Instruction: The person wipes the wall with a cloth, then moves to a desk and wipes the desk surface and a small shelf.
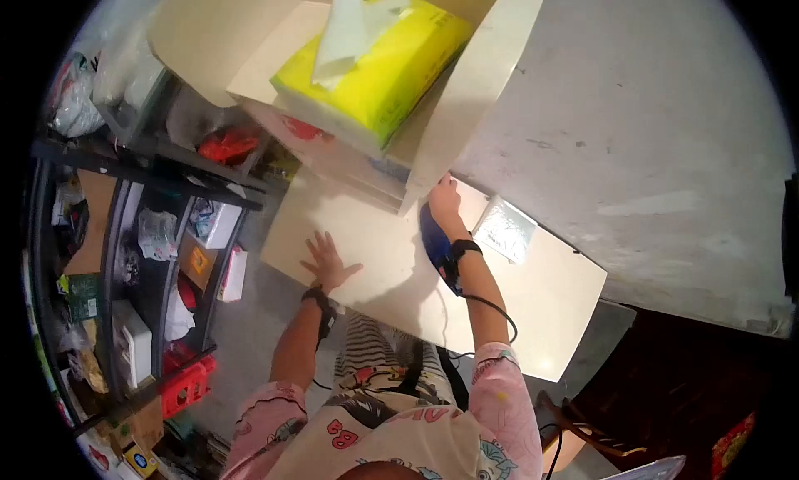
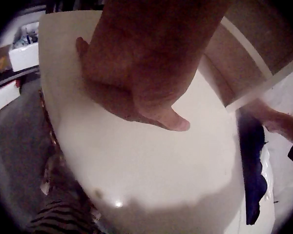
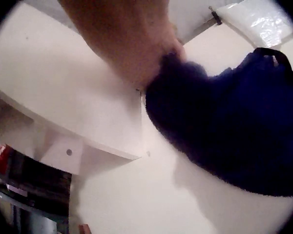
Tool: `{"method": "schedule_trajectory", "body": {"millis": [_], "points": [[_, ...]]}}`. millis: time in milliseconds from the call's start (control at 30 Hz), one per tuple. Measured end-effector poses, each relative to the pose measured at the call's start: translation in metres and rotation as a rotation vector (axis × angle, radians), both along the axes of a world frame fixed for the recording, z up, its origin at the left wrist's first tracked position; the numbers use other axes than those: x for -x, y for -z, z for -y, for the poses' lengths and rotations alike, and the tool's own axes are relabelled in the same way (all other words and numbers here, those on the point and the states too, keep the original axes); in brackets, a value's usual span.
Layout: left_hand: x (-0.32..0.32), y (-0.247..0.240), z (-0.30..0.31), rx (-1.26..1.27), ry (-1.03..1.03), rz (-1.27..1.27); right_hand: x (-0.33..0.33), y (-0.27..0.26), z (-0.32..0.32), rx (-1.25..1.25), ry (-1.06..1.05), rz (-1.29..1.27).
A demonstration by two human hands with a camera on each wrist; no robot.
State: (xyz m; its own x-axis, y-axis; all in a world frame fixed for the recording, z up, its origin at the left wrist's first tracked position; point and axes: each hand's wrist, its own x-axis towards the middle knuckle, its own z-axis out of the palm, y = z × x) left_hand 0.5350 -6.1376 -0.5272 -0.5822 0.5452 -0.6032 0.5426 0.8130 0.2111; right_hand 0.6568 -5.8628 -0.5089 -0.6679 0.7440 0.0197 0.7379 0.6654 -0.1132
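Note:
My left hand (image 1: 330,266) rests with fingers spread on the pale tabletop (image 1: 533,318), near its left front edge. In the left wrist view, the thumb of that hand (image 2: 141,83) sticks out to the side over the white surface. A dark blue fuzzy cloth (image 3: 224,126) is bunched in my right hand (image 1: 447,205), beside the right panel of a cream shelf unit (image 1: 466,105). From that hand the cloth trails back over the table under the wrist. My right fingertips are largely hidden behind the hand and cloth.
A yellow tissue pack (image 1: 383,72) lies in the top of the shelf unit. Close to my right wrist is a clear plastic packet (image 1: 505,228), near the grey wall (image 1: 649,147). Dark racks (image 1: 158,272) with bags and boxes stand left. A black cable (image 1: 503,309) runs from my right wrist.

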Motion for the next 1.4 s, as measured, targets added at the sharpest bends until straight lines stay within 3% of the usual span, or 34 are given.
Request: {"method": "schedule_trajectory", "body": {"millis": [233,333,400,500,533,600,667,733,767,800,900,967,1100,1167,1200,1300,1333,1400], "points": [[-0.004,0.003,0.006,-0.112,0.04,-0.093,-0.127,-0.012,0.02,0.29,0.05,0.163],[-0.006,-0.008,0.002,-0.044,-0.023,-0.078,-0.172,-0.01,0.053,0.144,0.014,0.168],[-0.006,0.008,0.006,-0.029,0.046,-0.158,-0.176,0.0,0.073,0.094,0.066,0.151],[-0.007,-0.005,-0.009,0.099,0.019,-0.142,-0.149,-0.001,0.094,0.035,0.166,0.138],[-0.006,-0.006,-0.015,0.107,0.027,-0.15,-0.136,0.0,0.102,-0.122,0.117,0.019],[-0.012,-0.007,-0.023,0.035,-0.031,-0.098,-0.107,-0.01,0.115,-0.032,0.106,-0.023],[-0.022,-0.01,-0.027,-0.262,0.015,-0.053,-0.081,-0.007,0.127,-0.007,0.166,-0.121],[-0.034,0.009,-0.048,-0.556,0.078,-0.256,-0.069,-0.012,0.135,0.059,0.213,-0.175],[-0.048,-0.018,-0.069,-0.599,0.047,-0.219,-0.071,-0.016,0.135,0.064,0.227,-0.261],[-0.064,-0.03,-0.083,-0.613,0.028,-0.178,-0.075,-0.017,0.134,0.063,0.242,-0.347],[-0.097,-0.049,-0.091,-0.465,0.341,-0.236,-0.107,-0.016,0.14,0.097,0.211,-0.309],[-0.119,-0.07,-0.09,-0.324,0.309,-0.106,-0.141,-0.008,0.136,0.25,0.246,-0.233],[-0.145,-0.05,-0.071,-0.381,0.323,-0.214,-0.236,-0.018,0.138,0.278,0.495,-0.174],[-0.143,-0.046,-0.059,-0.47,0.511,-0.091,-0.286,0.0,0.142,0.063,0.533,-0.173],[-0.147,-0.067,-0.05,-0.437,0.453,0.012,-0.302,0.01,0.146,0.001,0.544,-0.168],[-0.128,-0.039,0.002,-0.751,0.503,-0.112,-0.272,0.024,0.151,-0.1,0.571,-0.143],[-0.117,-0.029,0.023,-0.747,0.425,-0.083,-0.255,0.023,0.157,-0.149,0.608,-0.097],[-0.089,-0.022,0.061,-0.642,0.296,-0.081,-0.203,0.02,0.159,-0.042,0.458,-0.13]]}}
